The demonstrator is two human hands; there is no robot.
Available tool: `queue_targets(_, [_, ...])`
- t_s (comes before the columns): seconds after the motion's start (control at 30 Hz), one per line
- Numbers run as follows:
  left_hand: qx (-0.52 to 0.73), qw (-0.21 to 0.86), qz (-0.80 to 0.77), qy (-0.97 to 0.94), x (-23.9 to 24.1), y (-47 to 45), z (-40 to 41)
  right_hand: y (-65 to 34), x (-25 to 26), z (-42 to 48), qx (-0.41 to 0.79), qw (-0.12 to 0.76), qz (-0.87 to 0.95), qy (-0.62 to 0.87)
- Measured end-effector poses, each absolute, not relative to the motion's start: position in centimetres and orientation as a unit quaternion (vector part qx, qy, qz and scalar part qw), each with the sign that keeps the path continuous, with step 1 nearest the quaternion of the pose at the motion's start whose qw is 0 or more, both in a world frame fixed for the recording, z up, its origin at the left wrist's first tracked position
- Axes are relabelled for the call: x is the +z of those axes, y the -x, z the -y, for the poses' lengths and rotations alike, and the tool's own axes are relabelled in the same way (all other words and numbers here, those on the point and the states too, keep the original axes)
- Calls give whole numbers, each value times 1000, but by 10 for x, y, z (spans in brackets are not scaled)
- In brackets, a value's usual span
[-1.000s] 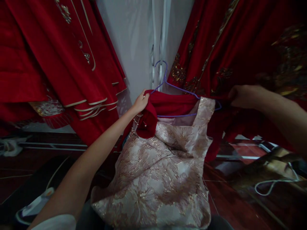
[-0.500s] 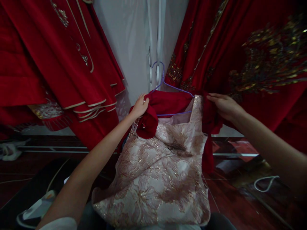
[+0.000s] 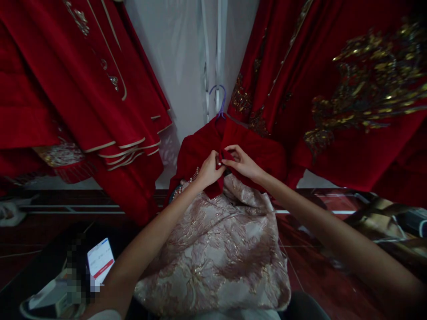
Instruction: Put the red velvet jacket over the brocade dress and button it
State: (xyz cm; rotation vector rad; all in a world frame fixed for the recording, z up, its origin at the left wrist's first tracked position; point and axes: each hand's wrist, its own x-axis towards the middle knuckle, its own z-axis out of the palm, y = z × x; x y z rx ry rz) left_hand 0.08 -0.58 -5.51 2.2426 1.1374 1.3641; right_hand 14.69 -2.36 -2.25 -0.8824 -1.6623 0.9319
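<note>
A red jacket [image 3: 196, 151] hangs over a pale pink-gold floral brocade dress [image 3: 213, 253] on a purple hanger [image 3: 223, 100], of which the hook shows above the collar. At the jacket's front edges, my left hand [image 3: 211, 170] pinches the cloth beside a small pearl-like button. My right hand [image 3: 242, 163] grips the opposite front edge between thumb and fingers, close to the left hand. Whether the button is through its hole cannot be made out. Beaded trim shows at the dress's left shoulder, and the dress's lower part spreads toward my lap.
Red garments [image 3: 123, 129] with pale piping hang at the left. More red garments [image 3: 350, 151] with gold embroidery hang at the right. A lit phone [image 3: 100, 260] lies at lower left near a white object. Behind is a pale wall [image 3: 167, 53]; the floor is reddish tile.
Both hands have moved inward from the shoulders to the middle. The jacket's two fronts are drawn together over the dress's top and the hanger's arms. The phone has come into view.
</note>
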Motion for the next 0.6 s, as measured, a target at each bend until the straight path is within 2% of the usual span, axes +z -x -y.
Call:
queue_targets(0.2, [620,253,-369,-644,-73,-5,10,-165,-40,33,410,513,670,346])
queue_targets(0.43, [654,315,-366,-582,-75,-3,17,-164,-51,28,327,511,695,387])
queue_targets(0.6, [647,319,-380,-578,-72,1,20,-158,-44,30,354,533,669,379])
